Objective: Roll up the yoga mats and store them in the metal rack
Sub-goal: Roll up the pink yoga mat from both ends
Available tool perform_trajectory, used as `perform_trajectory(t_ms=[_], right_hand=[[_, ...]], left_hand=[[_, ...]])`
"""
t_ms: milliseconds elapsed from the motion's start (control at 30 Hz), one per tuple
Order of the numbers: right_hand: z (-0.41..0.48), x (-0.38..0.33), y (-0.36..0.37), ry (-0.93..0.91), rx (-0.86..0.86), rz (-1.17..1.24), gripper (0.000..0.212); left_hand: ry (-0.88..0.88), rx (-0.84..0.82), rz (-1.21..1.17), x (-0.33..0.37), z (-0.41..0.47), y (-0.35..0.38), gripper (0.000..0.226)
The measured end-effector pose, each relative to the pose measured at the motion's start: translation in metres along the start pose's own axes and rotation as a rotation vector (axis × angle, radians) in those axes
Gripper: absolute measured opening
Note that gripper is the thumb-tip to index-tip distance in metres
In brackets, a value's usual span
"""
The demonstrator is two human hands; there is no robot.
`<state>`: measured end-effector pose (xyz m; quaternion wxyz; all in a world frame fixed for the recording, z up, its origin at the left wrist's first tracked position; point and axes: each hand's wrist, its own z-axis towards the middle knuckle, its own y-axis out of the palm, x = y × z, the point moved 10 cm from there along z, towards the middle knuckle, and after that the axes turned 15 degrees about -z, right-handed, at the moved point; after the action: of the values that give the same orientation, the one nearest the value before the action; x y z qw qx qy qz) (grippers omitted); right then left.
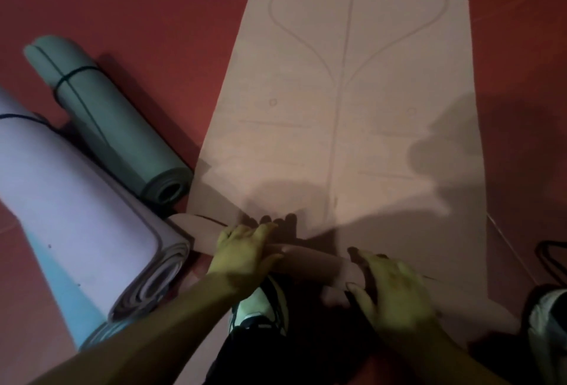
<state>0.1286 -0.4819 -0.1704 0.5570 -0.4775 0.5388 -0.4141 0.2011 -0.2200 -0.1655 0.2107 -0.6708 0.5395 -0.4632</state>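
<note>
Lower centre, your left hand [242, 249] and right hand [389, 280] rest on the mat's [352, 108] rolled end; left of it, the small roll [113, 126] lies beside the big roll [76, 215].

Part-rolled pink mat [352, 102], left hand [245, 251], right hand [392, 289] on roll
</note>
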Motion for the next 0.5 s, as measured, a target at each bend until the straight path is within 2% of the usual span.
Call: perform_trajectory(t_ms=[33, 100, 200, 333, 400, 500], right_hand=[[-0.002, -0.001, -0.002, -0.018, 0.068, -0.029, 0.054], [0.002, 0.0, 0.003, -0.028, 0.072, -0.042, 0.054], [0.019, 0.004, 0.02, -0.079, -0.116, 0.057, 0.058], [0.039, 0.029, 0.034, -0.033, -0.453, 0.266, 0.056], [0.052, 0.041, 0.027, 0.0, -0.523, 0.362, 0.055], [0.057, 0.051, 0.014, -0.004, -0.533, 0.363, 0.056]], left_hand=[[-0.004, 0.011, -0.004, 0.0, -0.002, 0.004, 0.076], [0.022, 0.039, -0.008, -0.001, -0.003, 0.012, 0.072], [0.101, 0.119, -0.005, -0.006, -0.002, 0.011, 0.064], [0.062, -0.059, 0.036, 0.002, -0.001, 0.019, 0.074], [0.053, -0.098, 0.0, 0.009, 0.0, 0.025, 0.071], [0.089, -0.081, -0.074, 0.019, 0.002, 0.03, 0.079]])
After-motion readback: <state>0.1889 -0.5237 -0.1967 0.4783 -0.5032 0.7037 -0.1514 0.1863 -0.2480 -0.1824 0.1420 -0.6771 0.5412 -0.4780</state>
